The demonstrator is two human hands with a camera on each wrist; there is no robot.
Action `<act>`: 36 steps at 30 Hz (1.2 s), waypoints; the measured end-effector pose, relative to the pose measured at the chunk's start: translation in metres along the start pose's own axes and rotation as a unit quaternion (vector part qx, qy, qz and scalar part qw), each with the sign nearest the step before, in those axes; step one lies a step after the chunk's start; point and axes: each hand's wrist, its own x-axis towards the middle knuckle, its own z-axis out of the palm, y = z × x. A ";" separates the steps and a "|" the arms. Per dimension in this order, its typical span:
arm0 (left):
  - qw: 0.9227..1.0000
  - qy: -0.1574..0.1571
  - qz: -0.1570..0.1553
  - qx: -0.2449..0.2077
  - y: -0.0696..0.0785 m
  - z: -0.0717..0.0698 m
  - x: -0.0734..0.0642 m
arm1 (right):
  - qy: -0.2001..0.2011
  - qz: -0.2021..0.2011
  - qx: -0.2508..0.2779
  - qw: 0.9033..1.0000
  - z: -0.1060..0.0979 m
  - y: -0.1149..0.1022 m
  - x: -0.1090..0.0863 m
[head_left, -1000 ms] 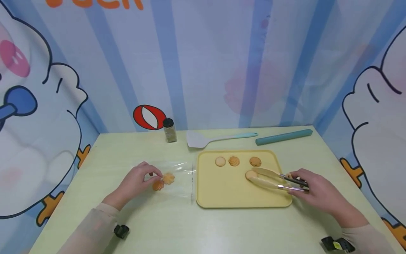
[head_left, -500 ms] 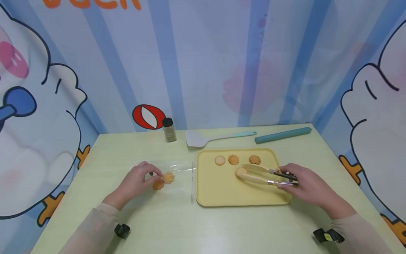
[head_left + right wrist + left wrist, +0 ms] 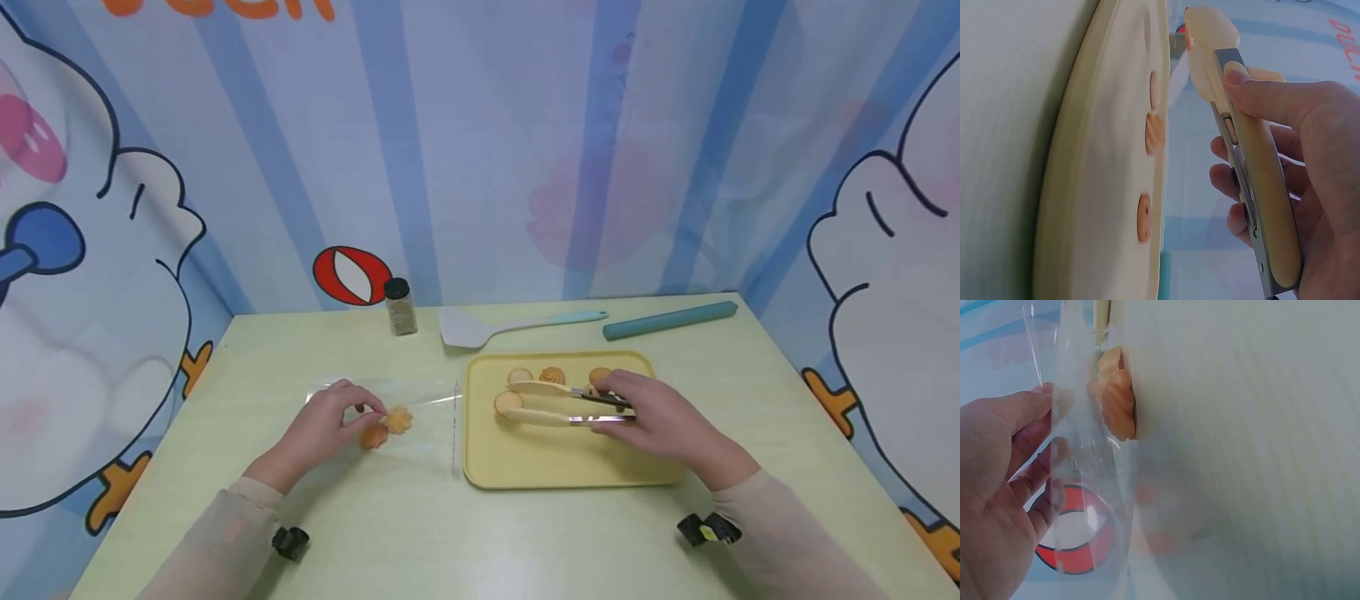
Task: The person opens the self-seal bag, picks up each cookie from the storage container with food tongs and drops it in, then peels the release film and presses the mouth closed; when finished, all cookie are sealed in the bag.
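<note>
My left hand (image 3: 330,425) pinches the edge of a clear plastic bag (image 3: 431,446) lying on the table. Inside the bag are two cookies, a pale flower-shaped one (image 3: 400,419) and a browner ridged one (image 3: 1119,405). In my right hand (image 3: 663,421) is a pair of tongs (image 3: 543,416) with pale tips and metal arms. Their tips grip a round cookie (image 3: 507,404) above the left part of the yellow tray (image 3: 577,482). Along the tray's far side lie a plain round cookie (image 3: 1154,90), a swirled cookie (image 3: 1154,133) and a dotted cookie (image 3: 1144,217).
Behind the tray lie a spatula (image 3: 467,329) and a teal rod (image 3: 670,321). A black-capped jar (image 3: 402,312) stands at the back, left of the spatula. A printed curtain (image 3: 495,150) rises behind the table.
My right hand has carried the tongs and their cookie leftward across the tray toward the bag. My left hand has stayed in place on the bag.
</note>
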 end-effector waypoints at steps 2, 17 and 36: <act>1.000 -0.001 -0.003 0.000 0.000 -0.001 0.000 | -0.004 -0.012 0.005 1.000 0.005 -0.007 0.010; 1.000 0.014 0.006 -0.004 0.000 -0.001 -0.002 | -0.056 -0.063 0.011 0.996 0.049 -0.045 0.066; 1.000 0.017 -0.001 0.000 -0.001 -0.008 -0.007 | -0.065 -0.097 -0.011 0.993 0.078 -0.066 0.099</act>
